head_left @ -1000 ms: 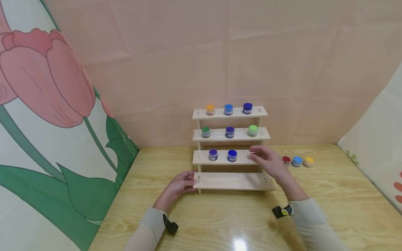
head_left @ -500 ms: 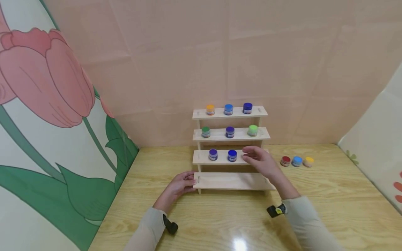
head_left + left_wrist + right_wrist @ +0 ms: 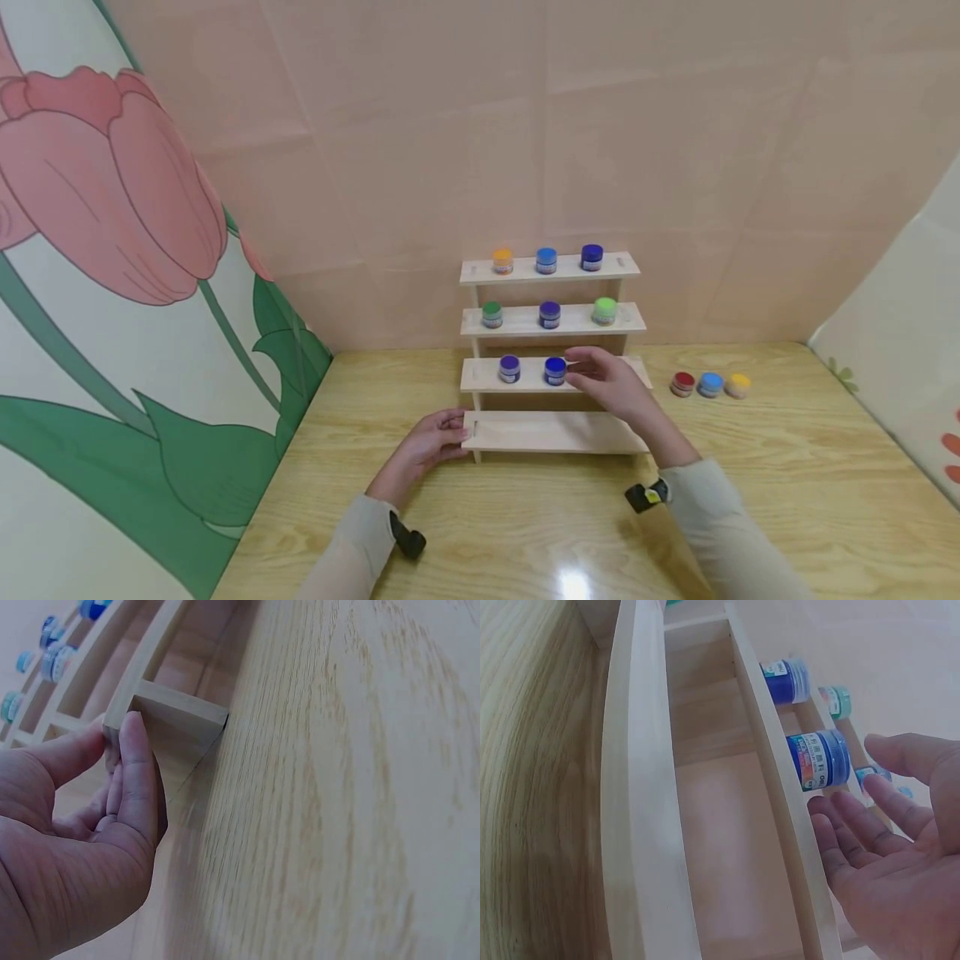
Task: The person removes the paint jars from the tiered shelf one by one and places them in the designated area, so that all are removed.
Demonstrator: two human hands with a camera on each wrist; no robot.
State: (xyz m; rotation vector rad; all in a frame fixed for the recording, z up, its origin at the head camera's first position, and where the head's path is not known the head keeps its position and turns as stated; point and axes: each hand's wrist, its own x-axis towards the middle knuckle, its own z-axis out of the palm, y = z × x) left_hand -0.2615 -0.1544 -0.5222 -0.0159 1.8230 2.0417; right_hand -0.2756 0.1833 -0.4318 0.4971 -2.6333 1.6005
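A four-tier wooden display rack (image 3: 555, 432) stands on the table with small paint jars on its upper three boards. At the left end of the lowest board, my left hand (image 3: 432, 437) pinches the wood between thumb and fingers; the left wrist view shows this grip on the board's end (image 3: 124, 712). My right hand (image 3: 618, 387) is at the third board down, its fingertips right beside the dark blue jar (image 3: 555, 372). In the right wrist view that blue jar (image 3: 819, 760) stands just past the spread thumb and relaxed fingers. A purple jar (image 3: 509, 369) sits to its left.
Red (image 3: 682, 384), light blue (image 3: 710, 385) and yellow jars (image 3: 738, 386) stand on the table (image 3: 810, 467) right of the rack. Orange, light blue and dark blue jars line the top board (image 3: 570, 268); green, purple and light green ones the second. A pink backdrop (image 3: 420, 183) hangs close behind.
My right hand has moved left along the third board, from its right end up to the dark blue jar. The left hand keeps its hold on the lowest board.
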